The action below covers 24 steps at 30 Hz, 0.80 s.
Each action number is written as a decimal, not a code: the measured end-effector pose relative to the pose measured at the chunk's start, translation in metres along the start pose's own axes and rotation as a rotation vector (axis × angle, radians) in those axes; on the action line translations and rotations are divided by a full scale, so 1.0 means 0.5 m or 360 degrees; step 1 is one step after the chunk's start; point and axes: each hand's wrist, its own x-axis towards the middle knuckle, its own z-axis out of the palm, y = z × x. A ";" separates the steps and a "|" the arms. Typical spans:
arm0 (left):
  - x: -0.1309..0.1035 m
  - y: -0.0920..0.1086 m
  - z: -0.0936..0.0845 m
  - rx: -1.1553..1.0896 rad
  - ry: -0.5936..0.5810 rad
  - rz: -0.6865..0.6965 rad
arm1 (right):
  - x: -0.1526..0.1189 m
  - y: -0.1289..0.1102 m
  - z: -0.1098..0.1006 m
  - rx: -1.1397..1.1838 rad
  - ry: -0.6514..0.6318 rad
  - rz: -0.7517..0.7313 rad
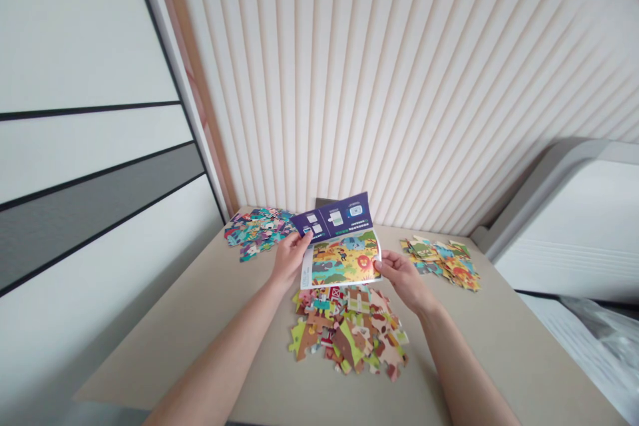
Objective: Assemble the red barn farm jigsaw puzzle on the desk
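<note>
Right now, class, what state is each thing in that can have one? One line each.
Leaflet: unfolded, creased, held up
Left hand: closed on the leaflet's left edge
Right hand: closed on its right edge
Front puzzle pile: loose pieces, heaped
Left puzzle pile: loose pieces, heaped
Right puzzle pile: loose pieces, overlapping
Clear plastic: crumpled

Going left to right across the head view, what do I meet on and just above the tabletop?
Teal-and-purple puzzle pile → left hand → open leaflet → right hand → yellow-and-orange puzzle pile.
</note>
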 end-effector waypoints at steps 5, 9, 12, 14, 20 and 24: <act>-0.007 0.009 0.007 -0.0079 -0.0219 -0.0007 | 0.008 0.011 -0.004 0.0099 0.0169 -0.0019; -0.021 0.016 0.010 -0.0076 -0.0441 0.0021 | 0.013 0.011 -0.011 0.0362 0.0282 0.0053; -0.033 0.016 0.015 0.0030 -0.0609 0.0065 | 0.018 0.016 -0.018 0.0579 0.0476 0.0095; -0.042 0.014 0.020 0.0135 -0.0649 0.0072 | 0.020 0.020 -0.021 0.0609 0.0539 0.0111; -0.053 0.012 0.025 0.0292 -0.0657 0.0006 | 0.024 0.028 -0.024 0.0178 0.0731 -0.0158; -0.048 0.014 0.022 0.0258 -0.0698 -0.0048 | 0.028 0.030 -0.031 -0.0218 0.0879 -0.0314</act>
